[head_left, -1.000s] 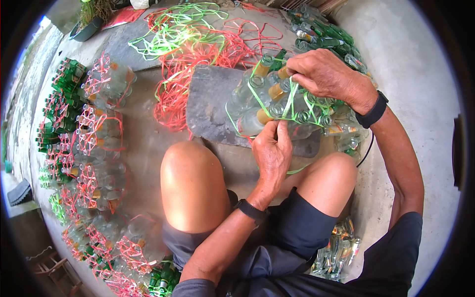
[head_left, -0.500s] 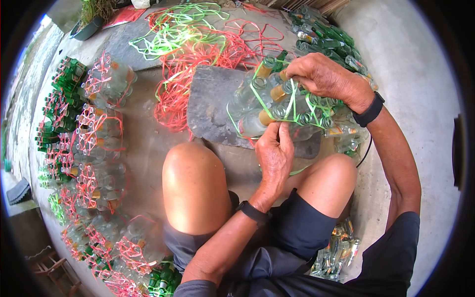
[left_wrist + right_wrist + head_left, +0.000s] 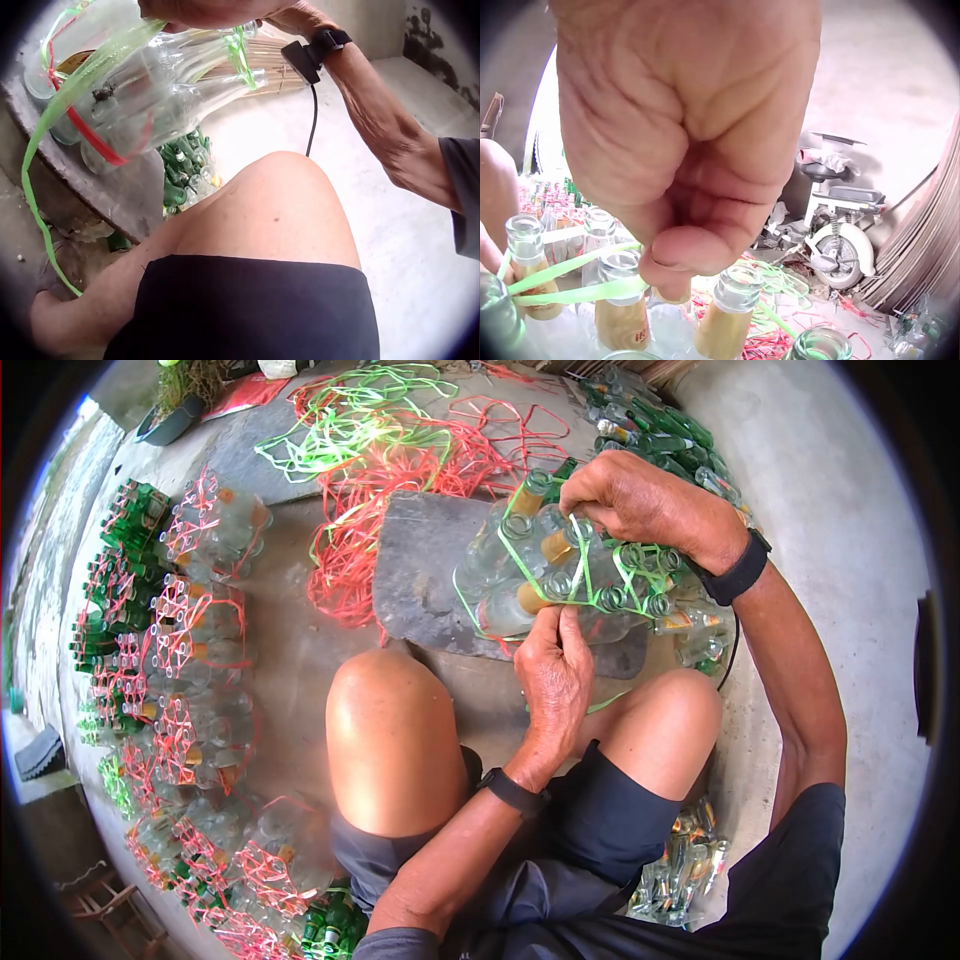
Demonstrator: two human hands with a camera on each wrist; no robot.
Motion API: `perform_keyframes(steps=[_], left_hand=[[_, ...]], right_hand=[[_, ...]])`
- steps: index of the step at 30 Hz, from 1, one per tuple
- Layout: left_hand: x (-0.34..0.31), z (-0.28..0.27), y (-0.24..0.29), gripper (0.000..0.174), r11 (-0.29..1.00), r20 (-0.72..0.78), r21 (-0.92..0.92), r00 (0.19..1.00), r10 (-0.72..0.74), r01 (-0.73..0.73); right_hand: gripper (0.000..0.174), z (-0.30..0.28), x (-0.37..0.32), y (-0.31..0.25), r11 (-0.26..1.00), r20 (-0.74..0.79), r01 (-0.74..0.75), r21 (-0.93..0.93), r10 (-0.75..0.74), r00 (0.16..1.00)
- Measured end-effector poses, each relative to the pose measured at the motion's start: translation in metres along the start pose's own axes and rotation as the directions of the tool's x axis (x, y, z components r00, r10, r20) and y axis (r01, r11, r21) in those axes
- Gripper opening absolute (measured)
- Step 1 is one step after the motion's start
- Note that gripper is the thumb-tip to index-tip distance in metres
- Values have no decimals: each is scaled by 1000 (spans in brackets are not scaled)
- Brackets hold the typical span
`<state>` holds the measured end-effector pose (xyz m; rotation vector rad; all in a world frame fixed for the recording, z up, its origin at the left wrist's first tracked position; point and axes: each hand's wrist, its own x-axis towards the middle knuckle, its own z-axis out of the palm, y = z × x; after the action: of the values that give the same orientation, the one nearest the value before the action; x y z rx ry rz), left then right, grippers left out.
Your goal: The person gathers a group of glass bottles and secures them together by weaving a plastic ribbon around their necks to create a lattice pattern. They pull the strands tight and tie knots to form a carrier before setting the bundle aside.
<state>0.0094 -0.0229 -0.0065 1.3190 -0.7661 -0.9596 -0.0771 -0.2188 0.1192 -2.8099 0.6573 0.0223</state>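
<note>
A bundle of clear glass bottles (image 3: 477,565) stands on a dark slab, its necks looped with green plastic strap (image 3: 585,575). My right hand (image 3: 655,505) is above the necks at the far side, pinching the strap between thumb and forefinger; in the right wrist view the strap (image 3: 577,291) runs taut from the fingertips past the bottle necks (image 3: 619,266). At the near edge of the bundle my left hand (image 3: 553,675) pinches the strap by a gold-labelled neck. A loose green tail (image 3: 34,195) hangs below it in the left wrist view, beside a red strap (image 3: 94,139) round the bottles.
Under the bundle is the dark slab (image 3: 420,590). Tangled red strap (image 3: 365,550) and green strap (image 3: 350,435) lie beyond it. Tied bottle bundles (image 3: 205,625) line the left side. Loose bottles (image 3: 660,435) are heaped at the back right. A scooter (image 3: 840,232) is parked by the wall.
My right hand has moved a little left over the necks, still pinching the strap. My left hand has stayed almost in place, and the bottles stand as before.
</note>
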Motion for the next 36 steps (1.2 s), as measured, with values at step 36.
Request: perform_keyframes(steps=[36], left_hand=[[-10, -21, 11, 24, 988, 69, -86, 990, -123, 129]], right_hand=[[17, -6, 33, -1, 821, 445, -542, 182, 423, 790]])
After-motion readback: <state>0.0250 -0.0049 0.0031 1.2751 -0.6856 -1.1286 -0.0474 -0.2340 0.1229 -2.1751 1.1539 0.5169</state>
